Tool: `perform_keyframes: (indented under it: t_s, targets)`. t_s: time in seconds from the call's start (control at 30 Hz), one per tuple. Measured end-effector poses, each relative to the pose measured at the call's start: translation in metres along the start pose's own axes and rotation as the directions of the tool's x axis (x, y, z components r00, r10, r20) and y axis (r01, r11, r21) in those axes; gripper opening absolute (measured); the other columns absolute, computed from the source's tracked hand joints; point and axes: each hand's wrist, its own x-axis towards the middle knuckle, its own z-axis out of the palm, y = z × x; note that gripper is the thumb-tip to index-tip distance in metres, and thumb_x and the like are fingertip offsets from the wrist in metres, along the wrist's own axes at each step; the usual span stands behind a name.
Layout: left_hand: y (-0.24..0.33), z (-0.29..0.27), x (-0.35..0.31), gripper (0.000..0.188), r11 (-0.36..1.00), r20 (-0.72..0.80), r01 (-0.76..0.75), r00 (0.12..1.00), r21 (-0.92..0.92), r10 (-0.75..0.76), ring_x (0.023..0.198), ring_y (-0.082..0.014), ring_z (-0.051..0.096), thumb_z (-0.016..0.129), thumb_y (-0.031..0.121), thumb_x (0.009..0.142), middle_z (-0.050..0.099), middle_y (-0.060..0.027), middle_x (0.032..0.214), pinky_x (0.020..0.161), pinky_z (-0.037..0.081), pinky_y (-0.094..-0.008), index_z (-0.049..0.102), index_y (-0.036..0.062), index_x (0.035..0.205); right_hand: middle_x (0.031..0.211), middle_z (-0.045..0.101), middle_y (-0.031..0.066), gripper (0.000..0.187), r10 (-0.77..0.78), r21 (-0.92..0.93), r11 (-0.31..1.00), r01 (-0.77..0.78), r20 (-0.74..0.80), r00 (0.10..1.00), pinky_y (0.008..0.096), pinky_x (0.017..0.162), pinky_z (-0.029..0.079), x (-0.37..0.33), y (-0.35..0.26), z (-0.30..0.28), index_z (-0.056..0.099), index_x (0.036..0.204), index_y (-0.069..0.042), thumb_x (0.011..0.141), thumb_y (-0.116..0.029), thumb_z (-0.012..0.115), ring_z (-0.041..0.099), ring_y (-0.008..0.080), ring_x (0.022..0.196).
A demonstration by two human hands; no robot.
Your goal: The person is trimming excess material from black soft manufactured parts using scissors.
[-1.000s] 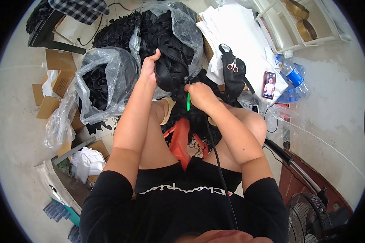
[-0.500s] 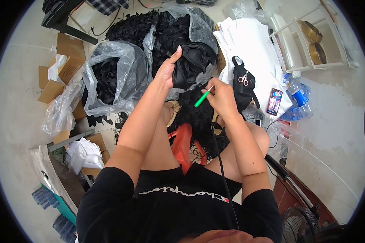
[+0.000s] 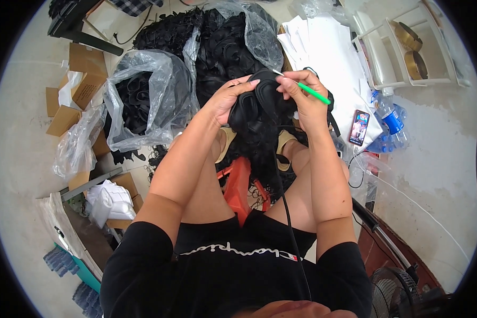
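Note:
In front of me my left hand (image 3: 223,100) grips a bundle of black, smooth, curved pieces (image 3: 249,112), with the thumb on top and the fingers hidden beneath. My right hand (image 3: 311,103) is closed around a slim tool with a green handle (image 3: 315,93). Its thin pale tip points up and left, close to the bundle's far right edge. The right fingertips are beside that edge; I cannot tell whether the tip touches it. Below the hands, a heap of black scraps (image 3: 254,143) lies between my feet.
Clear plastic bags (image 3: 177,87) full of black pieces (image 3: 222,45) stand ahead and left. White sheets (image 3: 331,50), a phone (image 3: 359,127) and bottles (image 3: 392,122) are on the right. Open cardboard boxes (image 3: 90,93) sit left. A dark cord (image 3: 286,204) hangs in front of me.
The black bundle has come nearer and been turned in my left hand. My right hand has moved up to it, and the green handle has swung to point right.

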Motion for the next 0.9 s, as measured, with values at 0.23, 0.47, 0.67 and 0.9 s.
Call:
perform_keyframes:
  t_s: [0.23,0.47,0.67,0.9]
  targets:
    - [0.0,0.005,-0.006,0.027,0.999,-0.046,0.037,0.998,0.026,-0.035,0.086,-0.0171,0.068,0.058,0.012,0.091,0.066,-0.0108,0.102,0.075,0.057,-0.0289,0.056,-0.0012,0.115,0.084,0.068,0.008,0.015,0.053,-0.129,0.991,-0.048,0.037,0.998,0.0198,0.064,0.047,-0.001,-0.001,0.0,0.064,0.095,0.002,0.09,-0.013,0.063,0.06,0.0091,0.07]
    - [0.002,0.008,-0.007,0.027,1.0,-0.016,0.02,1.0,0.018,-0.019,0.085,-0.0168,0.068,0.058,0.013,0.092,0.066,-0.0108,0.101,0.076,0.057,-0.029,0.057,-0.0018,0.115,0.082,0.066,0.0061,0.015,-0.017,-0.193,0.981,0.029,0.059,0.998,0.022,0.066,0.047,-0.001,0.004,0.002,0.065,0.092,0.001,0.09,-0.014,0.063,0.058,0.0098,0.071]
    - [0.001,0.001,-0.004,0.028,0.999,-0.037,0.029,0.999,0.025,-0.028,0.085,-0.017,0.067,0.057,0.013,0.092,0.066,-0.0111,0.102,0.077,0.056,-0.0294,0.056,-0.0021,0.115,0.083,0.067,0.0072,0.014,-0.052,-0.231,0.971,0.061,0.043,0.998,0.0218,0.066,0.046,-0.003,0.007,0.004,0.065,0.095,0.001,0.09,-0.012,0.063,0.059,0.0097,0.072]
    - [-0.003,0.002,-0.001,0.027,0.999,-0.044,0.047,0.998,0.025,-0.046,0.087,-0.0176,0.068,0.057,0.013,0.092,0.066,-0.0114,0.102,0.077,0.056,-0.0292,0.057,-0.0019,0.114,0.087,0.068,0.0099,0.012,-0.479,-0.637,0.61,0.471,0.178,0.86,0.0289,0.078,0.05,-0.001,0.008,0.006,0.066,0.096,0.001,0.084,-0.002,0.066,0.065,0.0213,0.08]
